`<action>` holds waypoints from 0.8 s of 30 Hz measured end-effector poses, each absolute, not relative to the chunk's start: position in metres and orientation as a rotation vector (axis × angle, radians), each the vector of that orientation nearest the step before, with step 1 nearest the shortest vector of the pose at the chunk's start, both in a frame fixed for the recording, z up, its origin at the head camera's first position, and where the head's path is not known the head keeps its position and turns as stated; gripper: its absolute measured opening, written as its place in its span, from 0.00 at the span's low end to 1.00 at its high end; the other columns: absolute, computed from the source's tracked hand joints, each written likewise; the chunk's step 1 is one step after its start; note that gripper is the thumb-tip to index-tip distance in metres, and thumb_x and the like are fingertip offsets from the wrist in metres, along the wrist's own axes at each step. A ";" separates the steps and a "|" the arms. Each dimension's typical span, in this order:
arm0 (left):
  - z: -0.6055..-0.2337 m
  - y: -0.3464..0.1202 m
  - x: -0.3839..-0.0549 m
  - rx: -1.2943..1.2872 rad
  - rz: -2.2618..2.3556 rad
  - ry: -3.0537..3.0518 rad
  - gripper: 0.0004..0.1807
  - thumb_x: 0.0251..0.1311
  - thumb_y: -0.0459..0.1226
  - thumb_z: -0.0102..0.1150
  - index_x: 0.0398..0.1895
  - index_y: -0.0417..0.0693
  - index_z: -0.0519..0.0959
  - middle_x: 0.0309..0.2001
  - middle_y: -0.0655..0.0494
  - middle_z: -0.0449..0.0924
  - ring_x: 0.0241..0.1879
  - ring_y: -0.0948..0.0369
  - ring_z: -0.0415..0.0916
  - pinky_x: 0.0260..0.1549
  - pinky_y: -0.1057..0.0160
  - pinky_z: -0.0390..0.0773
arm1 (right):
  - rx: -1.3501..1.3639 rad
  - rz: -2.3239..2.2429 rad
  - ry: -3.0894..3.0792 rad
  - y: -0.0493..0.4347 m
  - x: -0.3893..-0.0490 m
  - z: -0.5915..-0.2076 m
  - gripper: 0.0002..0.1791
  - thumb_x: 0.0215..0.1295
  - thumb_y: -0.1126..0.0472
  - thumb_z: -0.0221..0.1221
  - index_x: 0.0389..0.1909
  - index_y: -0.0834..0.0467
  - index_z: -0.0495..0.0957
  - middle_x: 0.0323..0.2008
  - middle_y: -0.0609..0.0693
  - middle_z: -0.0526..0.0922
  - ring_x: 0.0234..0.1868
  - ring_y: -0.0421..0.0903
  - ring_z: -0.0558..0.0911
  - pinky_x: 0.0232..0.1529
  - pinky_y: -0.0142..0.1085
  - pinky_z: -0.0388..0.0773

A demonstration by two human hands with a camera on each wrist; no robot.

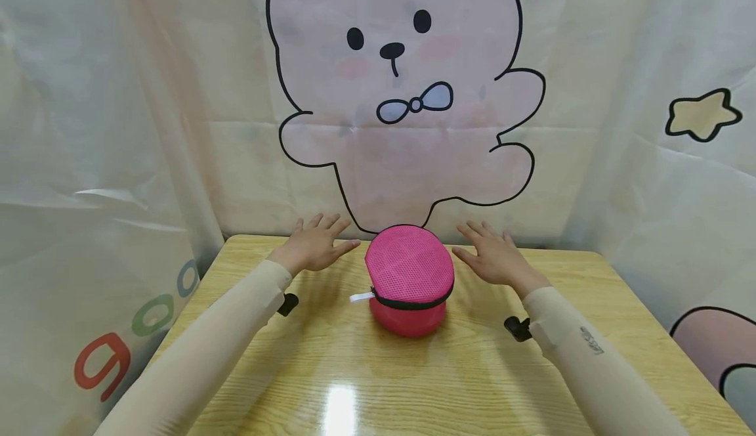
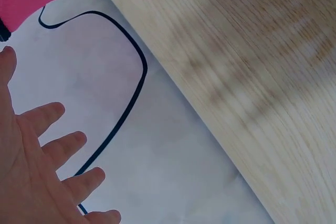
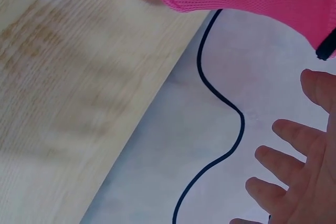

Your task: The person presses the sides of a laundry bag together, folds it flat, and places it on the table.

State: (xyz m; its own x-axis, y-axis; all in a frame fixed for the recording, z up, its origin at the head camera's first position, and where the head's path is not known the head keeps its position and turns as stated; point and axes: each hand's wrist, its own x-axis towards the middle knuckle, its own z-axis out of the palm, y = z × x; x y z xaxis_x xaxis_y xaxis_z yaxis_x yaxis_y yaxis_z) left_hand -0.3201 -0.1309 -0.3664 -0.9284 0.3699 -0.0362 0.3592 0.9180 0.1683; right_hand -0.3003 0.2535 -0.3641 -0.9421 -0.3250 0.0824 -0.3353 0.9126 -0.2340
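A round pink mesh bag (image 1: 409, 265) with a black zipper band and a white pull tab (image 1: 362, 297) stands on the wooden table, its top tilted toward me. To its left my left hand (image 1: 315, 245) is held with fingers spread, the thumb pointing at the bag but apart from it. On the other side my right hand (image 1: 491, 253) is spread likewise, also apart from the bag. Both wrist views show the palms, the left hand (image 2: 37, 166) and the right hand (image 3: 304, 156), holding nothing. What the bag contains is hidden.
The wooden table (image 1: 331, 357) ends at a back edge just behind the bag. A cloth curtain (image 1: 236, 160) with a printed bear hangs behind it, and more printed cloth (image 1: 667, 213) hangs at the sides. Small black devices (image 1: 518, 328) sit at both wrists.
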 end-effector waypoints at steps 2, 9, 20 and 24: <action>-0.365 -0.131 -0.320 0.589 0.247 3.009 0.41 0.75 0.69 0.33 0.84 0.64 0.52 0.85 0.50 0.48 0.83 0.39 0.40 0.75 0.26 0.40 | 0.529 0.398 -3.028 0.253 -0.299 -0.362 0.36 0.80 0.43 0.51 0.80 0.57 0.61 0.80 0.67 0.58 0.81 0.72 0.50 0.72 0.78 0.38; -0.359 -0.129 -0.315 0.630 0.253 2.999 0.40 0.75 0.69 0.35 0.84 0.66 0.53 0.84 0.51 0.50 0.83 0.39 0.41 0.75 0.26 0.40 | 0.575 0.389 -3.023 0.248 -0.294 -0.353 0.37 0.80 0.41 0.50 0.81 0.56 0.60 0.80 0.66 0.57 0.81 0.71 0.49 0.73 0.78 0.38; -0.352 -0.120 -0.310 0.699 0.281 2.997 0.41 0.73 0.70 0.35 0.84 0.66 0.54 0.84 0.54 0.52 0.84 0.41 0.42 0.77 0.29 0.40 | 0.612 0.405 -3.024 0.242 -0.289 -0.345 0.38 0.79 0.39 0.51 0.81 0.55 0.59 0.81 0.64 0.56 0.82 0.70 0.49 0.73 0.77 0.39; -0.347 -0.116 -0.307 0.721 0.288 2.995 0.41 0.73 0.70 0.36 0.84 0.67 0.54 0.84 0.56 0.50 0.84 0.42 0.41 0.77 0.29 0.40 | 0.631 0.409 -3.007 0.239 -0.287 -0.342 0.38 0.79 0.41 0.52 0.81 0.55 0.60 0.81 0.62 0.56 0.82 0.69 0.49 0.74 0.76 0.39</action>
